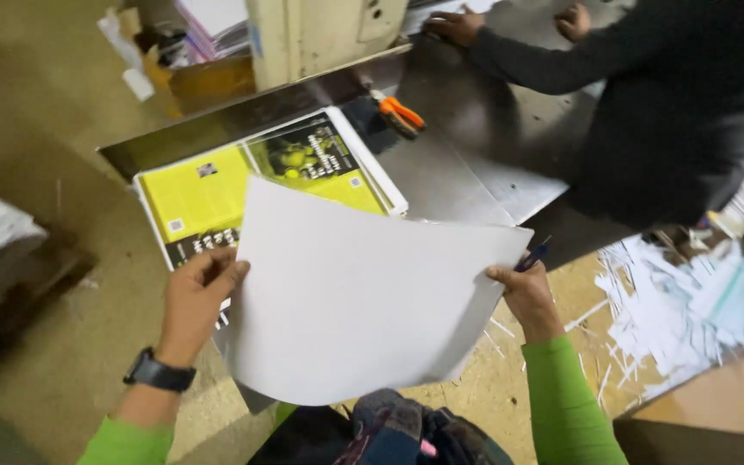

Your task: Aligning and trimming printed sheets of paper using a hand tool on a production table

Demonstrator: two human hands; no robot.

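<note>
Head view, one frame.

Item: large blank white paper sheet (355, 297), centre of frame, slightly bowed, held over the near edge of a grey sheet-metal worktable (467, 164).

Left hand (198, 297), lower left: fingers closed on the sheet's left edge, thumb on top; black wristwatch (158, 374) on the wrist, green sleeve below.

Right hand (523, 291), right of centre: pinching the sheet's right edge, a dark blue pen (532, 256) gripped in the same hand and sticking up past the knuckles.

Beneath the sheet, left of centre: stack of printed yellow-and-black covers with white margins (217, 194), lying flat on the table, its lower right part hidden by the sheet.

Upper centre: orange-handled tool (399, 114) lying on the table; kind unclear.

Upper right: a co-worker in a dark long-sleeved top (673, 95), both hands on the table's far part near a cream-coloured machine housing (320, 34).

Right edge: heap of white paper trimmings (691, 301) on the floor.
</note>
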